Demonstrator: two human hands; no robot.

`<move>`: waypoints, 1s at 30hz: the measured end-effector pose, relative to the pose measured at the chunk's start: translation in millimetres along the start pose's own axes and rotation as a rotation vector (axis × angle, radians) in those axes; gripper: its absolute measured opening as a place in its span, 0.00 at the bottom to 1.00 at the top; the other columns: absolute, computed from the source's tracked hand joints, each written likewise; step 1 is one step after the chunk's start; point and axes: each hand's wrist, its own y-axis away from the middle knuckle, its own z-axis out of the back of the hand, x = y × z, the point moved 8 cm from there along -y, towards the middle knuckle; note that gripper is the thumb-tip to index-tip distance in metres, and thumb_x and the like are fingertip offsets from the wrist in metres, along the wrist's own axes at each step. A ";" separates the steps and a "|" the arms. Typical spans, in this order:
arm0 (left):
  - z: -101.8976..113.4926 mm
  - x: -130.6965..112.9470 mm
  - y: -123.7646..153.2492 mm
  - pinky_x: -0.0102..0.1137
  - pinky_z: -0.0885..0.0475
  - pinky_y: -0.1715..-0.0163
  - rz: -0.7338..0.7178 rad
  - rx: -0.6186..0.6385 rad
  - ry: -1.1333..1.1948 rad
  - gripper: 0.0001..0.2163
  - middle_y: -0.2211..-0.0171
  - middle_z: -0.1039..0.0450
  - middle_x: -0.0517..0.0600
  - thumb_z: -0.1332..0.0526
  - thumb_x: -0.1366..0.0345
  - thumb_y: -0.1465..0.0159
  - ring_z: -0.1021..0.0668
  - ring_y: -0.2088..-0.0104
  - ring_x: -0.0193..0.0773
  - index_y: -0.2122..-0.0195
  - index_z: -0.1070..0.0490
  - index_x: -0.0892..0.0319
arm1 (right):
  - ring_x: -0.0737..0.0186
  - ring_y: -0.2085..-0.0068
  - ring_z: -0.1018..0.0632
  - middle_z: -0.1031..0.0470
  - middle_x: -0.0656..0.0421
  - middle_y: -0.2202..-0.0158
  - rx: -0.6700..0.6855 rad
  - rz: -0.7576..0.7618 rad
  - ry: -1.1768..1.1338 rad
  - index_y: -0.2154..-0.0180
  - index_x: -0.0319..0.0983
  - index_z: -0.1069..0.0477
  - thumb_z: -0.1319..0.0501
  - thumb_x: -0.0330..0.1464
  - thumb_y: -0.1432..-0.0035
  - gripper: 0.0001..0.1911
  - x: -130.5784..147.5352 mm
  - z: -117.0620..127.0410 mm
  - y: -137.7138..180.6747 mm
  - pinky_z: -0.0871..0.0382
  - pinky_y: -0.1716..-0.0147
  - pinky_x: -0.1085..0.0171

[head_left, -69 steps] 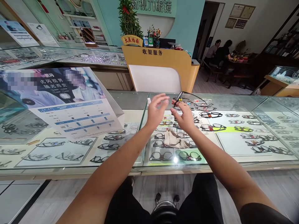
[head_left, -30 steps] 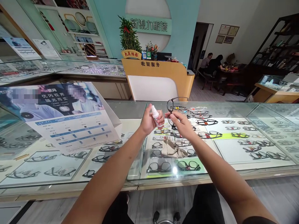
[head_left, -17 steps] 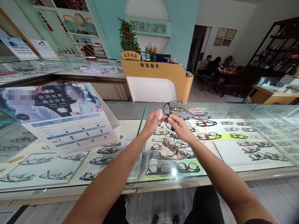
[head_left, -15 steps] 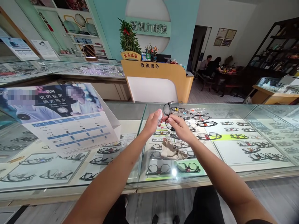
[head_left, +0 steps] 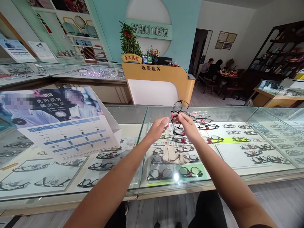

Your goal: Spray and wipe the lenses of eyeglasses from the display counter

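Observation:
My right hand (head_left: 187,125) is closed on a pair of dark-rimmed eyeglasses (head_left: 177,106), pinched near the bridge. The frame is turned on end, one lens above the other, with a temple arm sticking out to the right at the top. Just to the left, my left hand (head_left: 158,128) is wrapped around a small white bottle (head_left: 166,124), mostly hidden by the fingers. The two hands are close together but apart, over the glass counter. Below them a crumpled beige cloth (head_left: 174,155) lies on the glass top.
Beneath the glass counter (head_left: 234,175) are rows of eyeglasses (head_left: 190,171). A folded printed sign (head_left: 71,126) stands on the left. Beyond are a wooden cashier desk (head_left: 156,74) with a plant (head_left: 130,39), and two people (head_left: 215,68) seated at a table.
My right hand has shifted a little right, turning the eyeglasses so their lenses face me more. My left hand has moved slightly right and down, and the bottle shows less.

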 end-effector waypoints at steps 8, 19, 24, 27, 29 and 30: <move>-12.2 9.6 1.5 0.35 0.32 0.65 0.005 0.084 -0.040 0.31 0.69 0.32 0.48 0.46 0.30 0.27 0.30 0.67 0.40 0.67 0.32 0.55 | 0.57 0.57 0.24 0.15 0.56 0.56 -0.011 -0.035 -0.062 0.52 0.43 0.14 0.35 0.64 0.31 0.32 -1.4 -4.3 1.9 0.30 0.50 0.57; 68.5 74.0 -22.6 0.36 0.35 0.60 0.225 -0.376 -0.068 0.12 0.59 0.26 0.48 0.33 0.56 0.33 0.28 0.62 0.42 0.52 0.28 0.52 | 0.54 0.51 0.22 0.14 0.54 0.51 -0.021 -0.044 -0.040 0.51 0.43 0.13 0.37 0.62 0.28 0.31 3.0 -1.2 4.0 0.31 0.48 0.57; 85.6 102.2 -24.9 0.38 0.31 0.54 0.291 -0.438 -0.112 0.16 0.53 0.23 0.52 0.32 0.59 0.34 0.23 0.55 0.45 0.46 0.28 0.54 | 0.54 0.52 0.22 0.14 0.54 0.50 -0.032 -0.052 -0.023 0.50 0.44 0.14 0.37 0.61 0.28 0.30 1.7 1.7 3.7 0.31 0.50 0.57; 88.2 110.8 -26.0 0.40 0.29 0.51 0.307 -0.444 -0.131 0.17 0.52 0.22 0.53 0.31 0.59 0.34 0.21 0.53 0.46 0.46 0.27 0.54 | 0.55 0.54 0.24 0.14 0.54 0.51 -0.034 -0.044 -0.045 0.50 0.44 0.14 0.37 0.61 0.28 0.29 1.2 3.4 2.1 0.32 0.54 0.57; 88.1 113.3 -26.8 0.41 0.27 0.49 0.310 -0.443 -0.145 0.18 0.52 0.21 0.54 0.31 0.60 0.34 0.20 0.52 0.47 0.45 0.28 0.54 | 0.55 0.54 0.24 0.14 0.54 0.51 -0.036 -0.033 -0.058 0.51 0.44 0.14 0.36 0.60 0.28 0.28 0.6 4.1 1.1 0.33 0.54 0.57; 87.6 113.2 -26.9 0.42 0.26 0.48 0.313 -0.441 -0.153 0.18 0.51 0.21 0.54 0.31 0.60 0.34 0.20 0.51 0.48 0.45 0.28 0.54 | 0.55 0.55 0.24 0.14 0.54 0.52 -0.037 -0.031 -0.061 0.51 0.44 0.14 0.36 0.60 0.28 0.28 0.0 4.5 0.6 0.34 0.55 0.57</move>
